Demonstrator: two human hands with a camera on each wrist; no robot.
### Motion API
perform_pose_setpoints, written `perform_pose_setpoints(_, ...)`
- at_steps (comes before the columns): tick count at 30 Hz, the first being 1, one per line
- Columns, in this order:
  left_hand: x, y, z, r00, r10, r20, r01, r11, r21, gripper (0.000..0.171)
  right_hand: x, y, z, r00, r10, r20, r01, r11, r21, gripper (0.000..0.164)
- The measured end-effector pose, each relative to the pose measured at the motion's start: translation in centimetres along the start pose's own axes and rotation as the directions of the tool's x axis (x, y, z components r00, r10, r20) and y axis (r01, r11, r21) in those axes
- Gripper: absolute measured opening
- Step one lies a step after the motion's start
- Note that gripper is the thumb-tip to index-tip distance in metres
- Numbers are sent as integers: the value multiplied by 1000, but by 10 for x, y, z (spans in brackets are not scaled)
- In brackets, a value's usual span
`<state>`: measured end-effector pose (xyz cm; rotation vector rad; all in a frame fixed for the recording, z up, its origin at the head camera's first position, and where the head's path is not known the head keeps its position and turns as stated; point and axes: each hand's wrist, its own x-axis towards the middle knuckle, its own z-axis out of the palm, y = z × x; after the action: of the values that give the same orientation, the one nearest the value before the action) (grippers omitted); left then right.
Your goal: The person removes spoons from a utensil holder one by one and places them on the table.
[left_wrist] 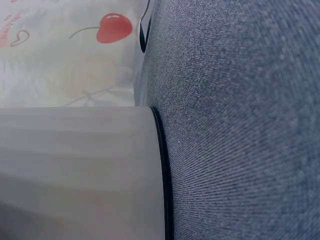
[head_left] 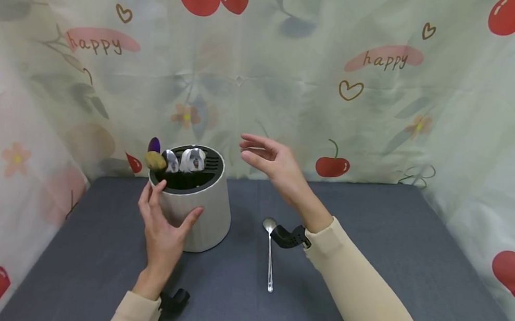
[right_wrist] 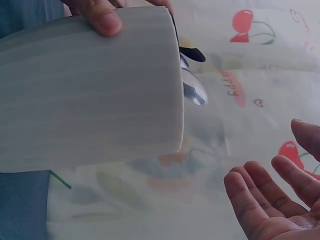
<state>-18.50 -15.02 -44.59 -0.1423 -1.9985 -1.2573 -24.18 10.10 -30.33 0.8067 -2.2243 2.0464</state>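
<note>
A white cylindrical utensil holder (head_left: 204,217) with a black slotted top stands at the left of the table. Several spoons stand in it with their bowls up, among them a purple spoon (head_left: 154,144), a gold spoon (head_left: 156,161) and silver spoons (head_left: 196,159). My left hand (head_left: 163,229) grips the holder's near left side, thumb on the front and fingers by the rim. My right hand (head_left: 280,165) hovers to the right of the holder, fingers extended, with nothing in it. Below it, a long-handled silver spoon (head_left: 270,258) lies on the table.
A dark grey cloth (head_left: 232,309) covers the table. Behind and at both sides hang pale curtains (head_left: 269,52) printed with cherries, hearts and flowers. Black wrist cameras (head_left: 288,236) sit at both cuffs, the right one overlapping the lying spoon in the head view.
</note>
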Motion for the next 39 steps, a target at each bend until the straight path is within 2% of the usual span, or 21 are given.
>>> perform_pose_setpoints(10, 0, -2, 0, 1000, 6, -3, -6, 1000, 5, 96, 12, -7, 14, 999, -17, 45, 17, 1000, -4, 48)
perform_pose_setpoints(23, 0, -1, 1, 1000, 24, -8, -24, 1000, 5, 97, 29, 0, 34, 994, 24, 104, -24, 1000, 5, 50)
perform_pose_setpoints(31, 0, -1, 1, 1000, 28, -6, -28, 1000, 11, 97, 36, 2, 50, 991, 68, 115, -71, 997, 27, 49)
perform_pose_setpoints(39, 0, -1, 2, 999, 38, -14, -38, 999, 27, 97, 42, 5, 66, 992, 73, 101, -75, 997, 19, 49)
